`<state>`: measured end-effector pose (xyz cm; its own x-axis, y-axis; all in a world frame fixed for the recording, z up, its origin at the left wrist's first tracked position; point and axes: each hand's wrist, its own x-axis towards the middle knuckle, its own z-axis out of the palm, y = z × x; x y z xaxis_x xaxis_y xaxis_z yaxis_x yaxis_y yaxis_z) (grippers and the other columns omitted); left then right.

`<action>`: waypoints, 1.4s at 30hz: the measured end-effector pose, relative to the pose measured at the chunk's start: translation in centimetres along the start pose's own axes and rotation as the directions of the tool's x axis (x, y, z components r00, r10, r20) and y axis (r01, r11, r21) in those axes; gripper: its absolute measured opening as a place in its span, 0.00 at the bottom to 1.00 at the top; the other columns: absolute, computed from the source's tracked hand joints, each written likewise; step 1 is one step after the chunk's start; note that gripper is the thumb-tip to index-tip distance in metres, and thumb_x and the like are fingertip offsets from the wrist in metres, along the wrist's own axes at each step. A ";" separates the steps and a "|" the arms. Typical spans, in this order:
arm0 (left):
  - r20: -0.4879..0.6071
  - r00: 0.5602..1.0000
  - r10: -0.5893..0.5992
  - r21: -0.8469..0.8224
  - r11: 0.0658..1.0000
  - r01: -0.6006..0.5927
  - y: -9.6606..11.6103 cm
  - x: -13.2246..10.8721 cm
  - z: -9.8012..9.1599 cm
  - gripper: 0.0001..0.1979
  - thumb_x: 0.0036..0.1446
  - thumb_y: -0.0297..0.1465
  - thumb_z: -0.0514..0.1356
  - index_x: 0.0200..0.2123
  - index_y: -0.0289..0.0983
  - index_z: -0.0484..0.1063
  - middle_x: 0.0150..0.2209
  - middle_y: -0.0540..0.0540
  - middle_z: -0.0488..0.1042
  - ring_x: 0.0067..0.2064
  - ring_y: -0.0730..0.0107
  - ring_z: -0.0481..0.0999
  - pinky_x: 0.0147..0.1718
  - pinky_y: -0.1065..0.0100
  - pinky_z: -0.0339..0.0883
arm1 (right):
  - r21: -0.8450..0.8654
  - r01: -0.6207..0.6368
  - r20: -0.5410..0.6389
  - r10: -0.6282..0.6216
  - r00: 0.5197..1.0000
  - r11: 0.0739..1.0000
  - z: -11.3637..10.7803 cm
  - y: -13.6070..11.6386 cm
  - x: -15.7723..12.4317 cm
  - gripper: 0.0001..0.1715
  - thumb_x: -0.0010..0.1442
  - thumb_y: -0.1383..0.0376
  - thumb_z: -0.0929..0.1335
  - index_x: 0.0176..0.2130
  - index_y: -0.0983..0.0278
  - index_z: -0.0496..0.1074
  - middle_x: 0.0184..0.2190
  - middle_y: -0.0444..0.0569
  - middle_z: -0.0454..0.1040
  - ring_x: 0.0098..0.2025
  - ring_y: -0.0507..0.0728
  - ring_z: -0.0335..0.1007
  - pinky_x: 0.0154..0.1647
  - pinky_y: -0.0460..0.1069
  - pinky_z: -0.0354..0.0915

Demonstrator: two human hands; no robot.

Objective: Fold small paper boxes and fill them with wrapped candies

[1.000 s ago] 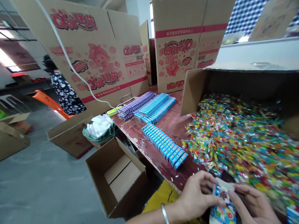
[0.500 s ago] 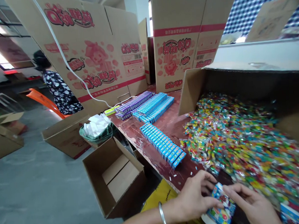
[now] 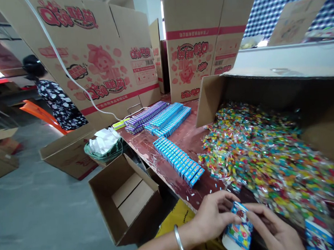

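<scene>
A small blue candy box [image 3: 238, 232] with colourful candy pictures is held at the bottom of the view, a white flap showing at its near end. My left hand [image 3: 213, 216], with a silver bangle on its wrist, grips the box from the left, thumb across its front. My right hand [image 3: 272, 224] pinches its upper right side. Beyond my hands, a row of blue candy boxes [image 3: 179, 160] lies on the dark red table [image 3: 194, 138]. To the right, a heap of clear candy packets [image 3: 259, 153] spills from a large carton [image 3: 320, 127].
Purple boxes [image 3: 146, 115] and stacked blue boxes [image 3: 168, 119] stand farther back. An open carton [image 3: 126, 199] and a green basket [image 3: 105, 153] with white paper are left of the table. Tall cartons [image 3: 101, 61] rise behind. A person [image 3: 58, 97] sits at far left. More blue packaging [image 3: 319, 236] lies lower right.
The view has turned slightly to the right. The candy box stays between both hands, tilted a little more upright, and its white flap shows more clearly.
</scene>
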<state>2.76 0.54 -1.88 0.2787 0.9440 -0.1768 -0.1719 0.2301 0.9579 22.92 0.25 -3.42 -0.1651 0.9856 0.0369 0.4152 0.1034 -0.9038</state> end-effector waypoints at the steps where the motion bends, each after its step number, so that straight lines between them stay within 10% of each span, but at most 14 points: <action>1: -0.021 1.000 0.009 -0.008 1.000 -0.009 0.0 0.1 0.0 0.21 0.43 0.28 0.73 0.43 0.35 0.77 0.33 0.48 0.75 0.37 0.69 0.74 0.38 0.68 0.66 | -0.032 0.029 0.039 -0.027 0.999 0.999 0.2 0.1 -0.3 0.23 0.54 0.52 0.73 0.47 0.59 0.78 0.45 0.51 0.81 0.43 0.63 0.81 0.40 0.48 0.77; 5: -0.070 0.996 0.051 -0.074 0.996 -0.056 0.0 0.5 0.2 0.20 0.43 0.27 0.73 0.42 0.34 0.74 0.34 0.48 0.75 0.37 0.69 0.74 0.39 0.68 0.67 | -0.303 0.185 0.057 -0.176 0.983 0.935 1.0 -0.1 -1.1 0.51 0.46 0.56 0.77 0.65 0.59 0.62 0.63 0.58 0.69 0.61 0.71 0.69 0.59 0.60 0.71; 9: -0.044 0.997 0.062 -0.063 0.996 -0.065 0.5 0.1 0.4 0.18 0.48 0.27 0.70 0.43 0.35 0.71 0.37 0.47 0.76 0.39 0.69 0.75 0.42 0.67 0.68 | -0.447 0.231 0.040 -0.238 0.970 0.864 1.5 -1.7 -1.7 0.41 0.54 0.59 0.73 0.63 0.60 0.60 0.64 0.60 0.65 0.66 0.68 0.63 0.66 0.64 0.62; 17: 0.070 0.985 -0.158 0.175 0.974 0.144 0.5 -0.2 -2.1 0.19 0.51 0.34 0.69 0.41 0.38 0.63 0.34 0.52 0.72 0.31 0.75 0.71 0.28 0.75 0.65 | -0.210 0.047 0.267 0.010 0.964 0.977 -1.6 -3.2 -1.7 0.58 0.48 0.57 0.78 0.70 0.55 0.53 0.65 0.55 0.66 0.64 0.65 0.66 0.59 0.59 0.68; 19: 0.057 0.981 -0.188 0.121 0.976 0.180 0.6 -0.2 -2.3 0.22 0.50 0.34 0.69 0.44 0.38 0.63 0.38 0.50 0.73 0.33 0.74 0.73 0.29 0.74 0.68 | -0.193 -0.077 0.046 0.087 0.995 0.978 -4.0 -2.2 -1.3 0.41 0.52 0.55 0.76 0.62 0.57 0.66 0.56 0.54 0.75 0.55 0.63 0.74 0.48 0.55 0.73; 23: 0.076 0.968 -0.240 -0.009 0.970 0.242 0.8 -0.1 -2.0 0.29 0.48 0.33 0.70 0.52 0.36 0.66 0.40 0.48 0.74 0.38 0.69 0.75 0.38 0.66 0.74 | -0.433 -0.283 -0.461 0.060 0.886 0.856 -8.7 0.8 -0.4 0.12 0.61 0.56 0.70 0.39 0.62 0.77 0.35 0.50 0.80 0.36 0.59 0.77 0.40 0.54 0.69; 32: 0.133 0.960 -0.248 0.008 0.969 0.249 0.2 -0.2 -0.6 0.12 0.50 0.31 0.68 0.36 0.34 0.71 0.34 0.49 0.76 0.35 0.72 0.72 0.36 0.72 0.65 | -0.737 -0.037 -0.185 -0.148 0.972 0.675 -8.7 3.3 2.5 0.12 0.64 0.66 0.67 0.46 0.60 0.77 0.49 0.53 0.79 0.52 0.64 0.71 0.53 0.57 0.67; 36: 0.153 0.963 -0.223 0.001 0.974 0.225 0.4 -0.2 -0.5 0.17 0.51 0.31 0.68 0.44 0.33 0.72 0.40 0.46 0.78 0.39 0.68 0.75 0.40 0.68 0.68 | -0.734 0.032 -0.119 -0.175 0.977 0.678 -8.4 3.0 3.5 0.10 0.65 0.66 0.67 0.43 0.60 0.79 0.46 0.52 0.81 0.53 0.63 0.72 0.53 0.56 0.66; 42: 0.129 0.989 -0.068 0.322 0.946 0.023 0.2 0.4 -0.7 0.18 0.61 0.39 0.62 0.49 0.34 0.75 0.48 0.41 0.80 0.45 0.60 0.78 0.45 0.65 0.69 | -0.439 -0.045 -0.451 -0.176 0.875 0.898 -8.2 0.5 2.8 0.13 0.65 0.57 0.68 0.40 0.62 0.79 0.39 0.51 0.82 0.39 0.60 0.78 0.42 0.53 0.71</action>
<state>2.21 1.12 -1.89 0.4094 0.8876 -0.2111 0.1485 0.1635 0.9753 29.97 4.18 -0.33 0.1853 0.9046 0.3839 0.7725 0.1074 -0.6259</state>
